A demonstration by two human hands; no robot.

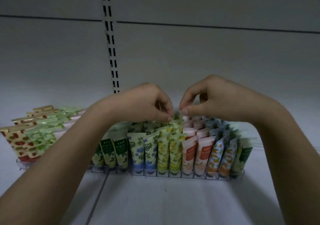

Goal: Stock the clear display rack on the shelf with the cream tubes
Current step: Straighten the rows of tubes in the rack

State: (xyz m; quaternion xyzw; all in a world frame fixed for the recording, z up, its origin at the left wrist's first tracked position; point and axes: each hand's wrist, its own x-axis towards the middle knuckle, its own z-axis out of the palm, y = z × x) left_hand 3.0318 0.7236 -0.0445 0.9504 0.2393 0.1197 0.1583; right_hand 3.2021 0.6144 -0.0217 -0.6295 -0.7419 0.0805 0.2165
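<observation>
**Rack nearly full**

Rack (187, 174) on the shelf (173, 204): front rows packed with tubes (174, 153). Left hand (143, 101) and right hand (213, 100) each pinch tube tops at the back of the yellow lane. Little looks left to fill. A second rack (22, 163) stands left; both forearms hide some lanes.

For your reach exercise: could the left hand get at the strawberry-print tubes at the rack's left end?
Probably yes: the left hand is at the yellow tubes, and nothing stands above the strawberry-print tubes.
</observation>
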